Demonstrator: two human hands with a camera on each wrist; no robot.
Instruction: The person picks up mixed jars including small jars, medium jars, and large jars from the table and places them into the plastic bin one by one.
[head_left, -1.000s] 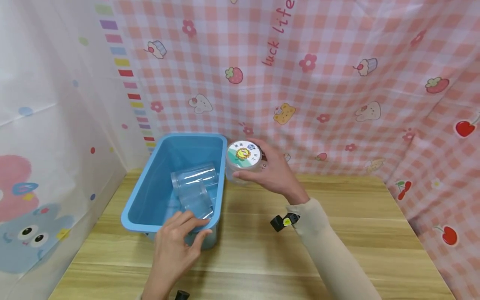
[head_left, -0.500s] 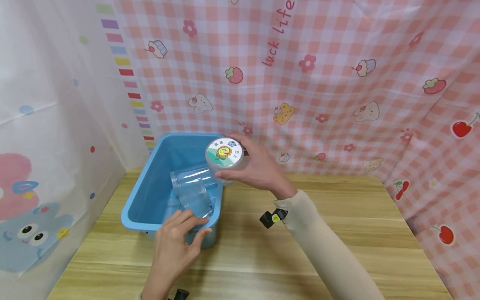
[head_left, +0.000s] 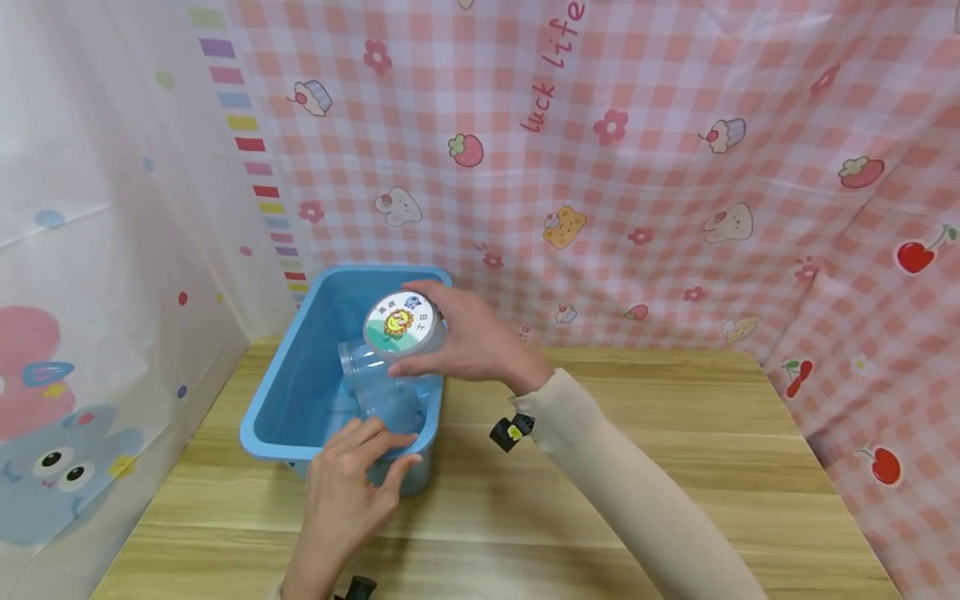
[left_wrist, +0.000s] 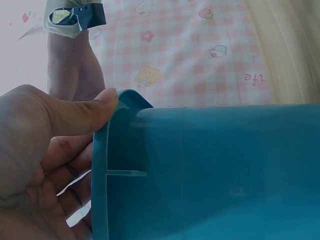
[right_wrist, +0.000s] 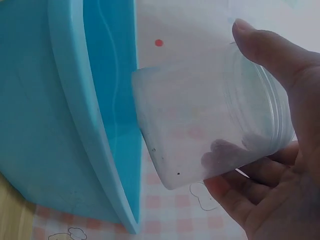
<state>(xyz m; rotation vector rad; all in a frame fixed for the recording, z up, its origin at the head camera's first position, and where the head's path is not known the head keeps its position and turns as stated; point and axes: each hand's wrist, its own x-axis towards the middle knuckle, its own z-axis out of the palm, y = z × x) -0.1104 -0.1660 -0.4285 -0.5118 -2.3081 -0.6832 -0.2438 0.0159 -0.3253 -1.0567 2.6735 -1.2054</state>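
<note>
My right hand (head_left: pixel 480 343) holds a clear plastic jar (right_wrist: pixel 187 117) near its lid, thumb on one side and fingers on the other. A sunflower-face label (head_left: pixel 396 323) covers the top of the jar's lid. In the head view this jar is over the blue plastic tub (head_left: pixel 272 400), inside the outline of its rim. Below it in the tub lie clear jars (head_left: pixel 395 402), partly hidden by the held jar and hand. My left hand (head_left: pixel 348 475) pinches the tub's near rim (left_wrist: pixel 100 175) at the right corner, thumb on the outside.
The tub stands on a wood-grain table (head_left: pixel 600 492), toward its left side. Behind is a pink checked cloth (head_left: pixel 637 167), and a white printed cloth (head_left: pixel 112 225) hangs at the left.
My right hand has carried the jar leftward, from beside the tub's right rim to over its inside, tilting it slightly. The left hand stays on the rim.
</note>
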